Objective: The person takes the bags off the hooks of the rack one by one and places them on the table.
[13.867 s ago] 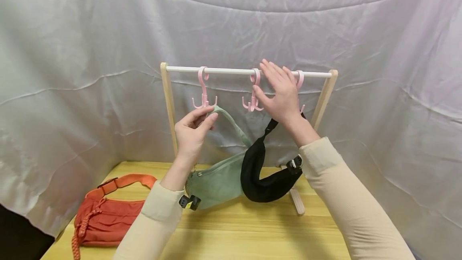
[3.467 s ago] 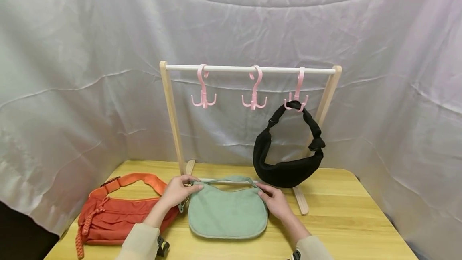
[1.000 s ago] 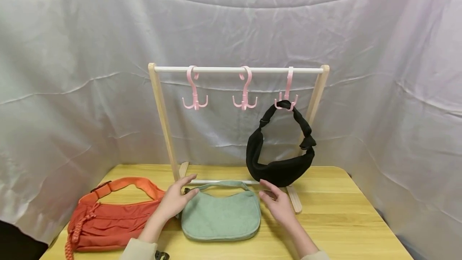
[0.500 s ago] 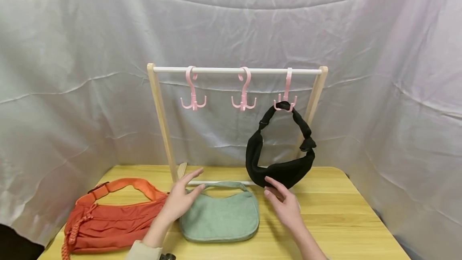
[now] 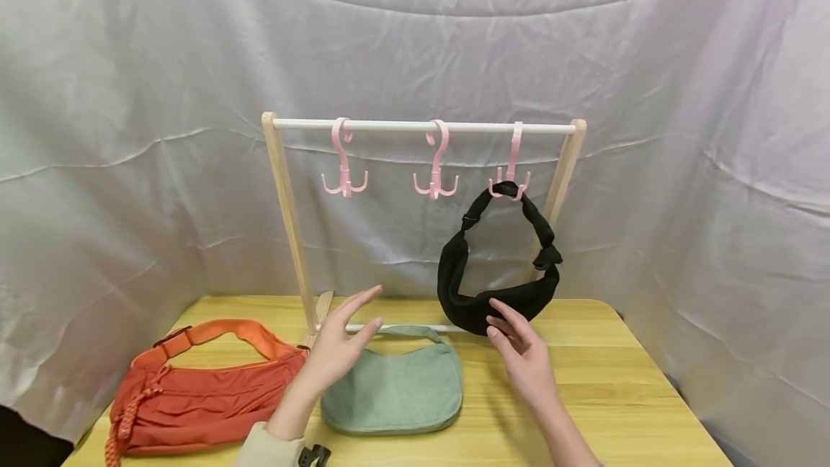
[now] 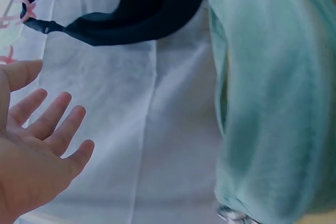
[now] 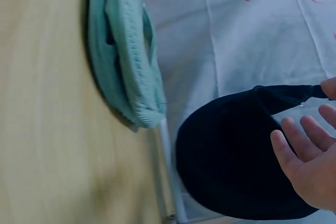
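Note:
A green shoulder bag (image 5: pixel 397 396) sits on the table in front of the rack, its strap lying behind its top edge. My left hand (image 5: pixel 333 352) is raised above the bag's left end with fingers extended, holding nothing. Off the bag's right side, my right hand (image 5: pixel 528 366) hovers with loosely bent fingers, also holding nothing. Behind it, a black bag (image 5: pixel 462 305) hangs by its strap from the right pink hook (image 5: pixel 514 157). In the right wrist view, the right hand (image 7: pixel 312 166) overlaps the black bag (image 7: pixel 226 156); contact cannot be told.
A red-orange bag (image 5: pixel 207 402) with a braided cord lies at the left of the table (image 5: pixel 622 395). The rack has a white top rail (image 5: pixel 389 125) and wooden posts. A left pink hook (image 5: pixel 345 164) and a middle pink hook (image 5: pixel 437 164) carry no bag. Grey cloth surrounds the table.
Earlier, my left hand held the green bag's strap near the left hook. Then both hands held the bag's top corners on the table. They have let go and risen, the right hand moving rightward.

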Demonstrator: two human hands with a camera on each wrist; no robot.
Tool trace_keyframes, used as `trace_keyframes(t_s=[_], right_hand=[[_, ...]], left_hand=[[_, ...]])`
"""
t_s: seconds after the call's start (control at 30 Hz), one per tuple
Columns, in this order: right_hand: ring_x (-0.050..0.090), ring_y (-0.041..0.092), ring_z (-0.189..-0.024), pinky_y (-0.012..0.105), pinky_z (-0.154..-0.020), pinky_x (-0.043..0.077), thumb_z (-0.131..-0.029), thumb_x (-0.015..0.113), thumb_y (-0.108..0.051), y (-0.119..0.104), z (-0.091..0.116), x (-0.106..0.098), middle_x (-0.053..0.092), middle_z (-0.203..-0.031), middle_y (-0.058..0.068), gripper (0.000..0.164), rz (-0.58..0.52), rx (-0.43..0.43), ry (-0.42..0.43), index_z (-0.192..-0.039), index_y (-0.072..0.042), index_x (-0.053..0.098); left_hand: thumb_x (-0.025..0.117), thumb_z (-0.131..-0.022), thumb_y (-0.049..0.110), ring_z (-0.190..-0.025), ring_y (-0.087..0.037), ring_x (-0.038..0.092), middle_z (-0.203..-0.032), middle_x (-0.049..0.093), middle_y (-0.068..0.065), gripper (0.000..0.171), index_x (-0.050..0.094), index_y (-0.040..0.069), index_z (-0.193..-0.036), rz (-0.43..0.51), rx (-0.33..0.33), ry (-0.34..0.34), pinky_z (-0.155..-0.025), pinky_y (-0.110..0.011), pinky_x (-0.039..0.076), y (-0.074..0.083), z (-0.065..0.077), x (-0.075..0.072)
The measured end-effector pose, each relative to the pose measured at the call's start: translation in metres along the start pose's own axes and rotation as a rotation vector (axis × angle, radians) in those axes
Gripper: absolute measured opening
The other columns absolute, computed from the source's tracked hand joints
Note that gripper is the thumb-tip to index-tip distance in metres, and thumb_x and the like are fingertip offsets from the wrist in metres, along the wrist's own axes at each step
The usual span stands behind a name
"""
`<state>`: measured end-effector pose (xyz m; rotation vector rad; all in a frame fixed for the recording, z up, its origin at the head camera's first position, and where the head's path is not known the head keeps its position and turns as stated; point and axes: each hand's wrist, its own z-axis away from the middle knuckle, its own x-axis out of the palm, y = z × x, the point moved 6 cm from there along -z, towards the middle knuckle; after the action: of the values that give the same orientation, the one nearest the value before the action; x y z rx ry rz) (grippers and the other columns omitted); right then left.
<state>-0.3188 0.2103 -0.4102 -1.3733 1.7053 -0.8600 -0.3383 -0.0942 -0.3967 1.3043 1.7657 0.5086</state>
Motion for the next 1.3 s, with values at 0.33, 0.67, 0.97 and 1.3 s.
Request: trace_keyframes(t_s=[0.33, 0.67, 0.97, 1.3], right_hand=[[0.062, 0.017, -0.127, 0.018, -0.105, 0.048, -0.102, 0.063, 0.003, -0.037, -0.01, -0.01, 0.054, -0.148, 0.017, 0.045, -0.016, -0.151, 0.029, -0.146, 0.002, 0.057], [0.06, 0.018, -0.129, 0.019, -0.106, 0.048, -0.1, 0.061, 0.009, -0.076, -0.029, -0.026, 0.056, -0.149, 0.013, 0.046, -0.016, -0.276, 0.1, -0.145, 0.002, 0.058], [0.059, 0.02, -0.13, 0.02, -0.105, 0.048, -0.1, 0.06, 0.009, -0.103, -0.049, -0.041, 0.056, -0.147, 0.015, 0.046, -0.069, -0.371, 0.134, -0.146, 0.001, 0.058], [0.059, 0.02, -0.13, 0.02, -0.106, 0.048, -0.1, 0.062, 0.007, -0.132, -0.073, -0.06, 0.058, -0.147, 0.014, 0.047, -0.008, -0.408, 0.184, -0.146, -0.001, 0.059]], left_hand=[[0.072, -0.101, 0.023, -0.144, -0.023, 0.048, -0.152, 0.056, 0.001, 0.052, 0.056, 0.023, -0.151, 0.046, 0.027, -0.015, -0.119, -0.053, 0.037, 0.027, -0.018, 0.012], [0.07, -0.102, 0.025, -0.144, -0.02, 0.047, -0.152, 0.055, 0.004, 0.051, 0.056, 0.025, -0.151, 0.061, 0.108, -0.037, -0.121, -0.049, 0.036, 0.054, -0.042, 0.025], [0.069, -0.103, 0.026, -0.143, -0.017, 0.048, -0.153, 0.054, 0.007, 0.05, 0.055, 0.028, -0.151, 0.043, 0.136, -0.075, -0.12, -0.047, 0.038, 0.07, -0.062, 0.036], [0.068, -0.104, 0.027, -0.144, -0.013, 0.047, -0.154, 0.053, 0.008, 0.051, 0.054, 0.029, -0.152, 0.036, 0.165, -0.119, -0.119, -0.045, 0.039, 0.084, -0.085, 0.049]])
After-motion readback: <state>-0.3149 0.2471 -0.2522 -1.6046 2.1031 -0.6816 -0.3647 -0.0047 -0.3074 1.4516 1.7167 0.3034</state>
